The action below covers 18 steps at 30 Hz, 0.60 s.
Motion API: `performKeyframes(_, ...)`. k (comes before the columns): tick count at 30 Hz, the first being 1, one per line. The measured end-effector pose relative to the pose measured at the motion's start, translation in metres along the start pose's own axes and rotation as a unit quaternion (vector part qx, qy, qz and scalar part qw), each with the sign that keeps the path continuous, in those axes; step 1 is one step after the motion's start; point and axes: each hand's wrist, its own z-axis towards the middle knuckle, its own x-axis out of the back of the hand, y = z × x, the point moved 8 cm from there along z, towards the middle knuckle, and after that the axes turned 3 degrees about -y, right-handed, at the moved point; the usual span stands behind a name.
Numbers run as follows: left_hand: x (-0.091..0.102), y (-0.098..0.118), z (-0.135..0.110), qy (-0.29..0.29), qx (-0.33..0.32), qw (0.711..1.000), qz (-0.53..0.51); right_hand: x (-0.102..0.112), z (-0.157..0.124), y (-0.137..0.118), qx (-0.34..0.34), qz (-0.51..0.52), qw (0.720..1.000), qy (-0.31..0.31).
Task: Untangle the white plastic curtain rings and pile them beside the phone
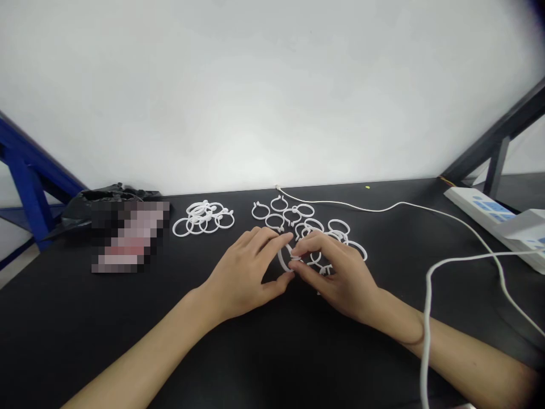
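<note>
Between my two hands is a white plastic ring [283, 260], tilted up from the black tabletop and partly covered by fingers. My left hand [242, 272] curls around its left side, with the thumb low and the fingertips at the top. My right hand [340, 270] pinches the ring's right side between thumb and fingers. Just behind and under my right hand lie several more white open rings [339, 227] with small knobbed ends. Other single rings [260, 212] are spread out behind my left hand. Further left, a pile of white rings [200, 218] overlaps on the table.
A black plastic bag [106, 199] and a blurred-out flat item [131, 238] lie at the left. A white cable [340, 205] runs along the back, and another cable [427, 318] loops over my right forearm. A white and blue box [489, 213] sits at the right edge.
</note>
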Motion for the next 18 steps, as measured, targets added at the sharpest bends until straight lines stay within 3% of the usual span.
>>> performKeyframes(5, 0.0046, 0.0015, 0.0011, 0.013, -0.004, 1.0, 0.004, 0.0033, 0.0007, 0.0001, 0.001, -0.018, 1.0, 0.018)
performKeyframes(12, 0.0091, -0.001, 0.0, 0.026, -0.001, 0.999, 0.023, -0.0021, -0.0003, -0.0034, 0.026, -0.031, 0.999, -0.028)
performKeyframes(18, 0.0101, -0.001, -0.001, 0.04, -0.006, 0.998, 0.046, -0.0009, 0.0004, -0.0029, 0.032, -0.038, 0.999, -0.02)
